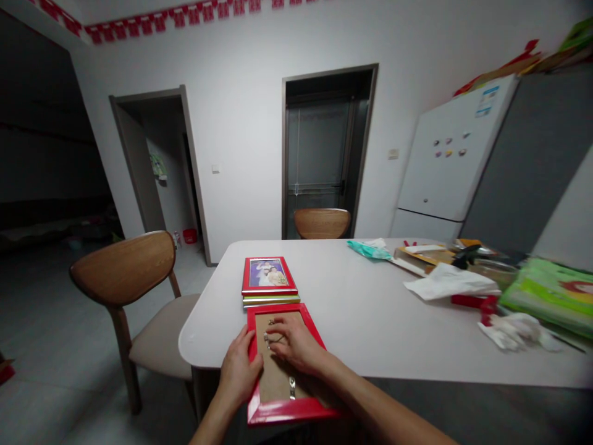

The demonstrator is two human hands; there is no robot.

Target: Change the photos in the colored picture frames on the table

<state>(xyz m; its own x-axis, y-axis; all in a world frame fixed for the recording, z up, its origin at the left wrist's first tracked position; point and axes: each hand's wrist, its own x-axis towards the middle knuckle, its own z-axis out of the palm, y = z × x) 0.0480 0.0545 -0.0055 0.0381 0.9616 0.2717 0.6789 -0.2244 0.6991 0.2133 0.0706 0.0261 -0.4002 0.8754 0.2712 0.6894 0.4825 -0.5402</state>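
A red picture frame (278,413) lies face down at the table's near edge, its brown backing board (274,386) facing up. My left hand (239,366) grips the frame's left side, thumb over the rim. Over the upper part of the board, my right hand (296,345) has its fingers bent and closed on a small metal fitting (267,340). Another metal fitting (292,387) sits lower on the board. Just beyond is a stack of frames, topped by a red-framed photo (267,274) of people. The right forearm covers part of the frame's right side.
On the white table (352,309), the right side holds a white paper sheet (451,282), a green package (551,293), crumpled white gloves or cloth (516,330) and a teal wrapper (369,250). Wooden chairs stand left (127,267) and at the far side (322,223).
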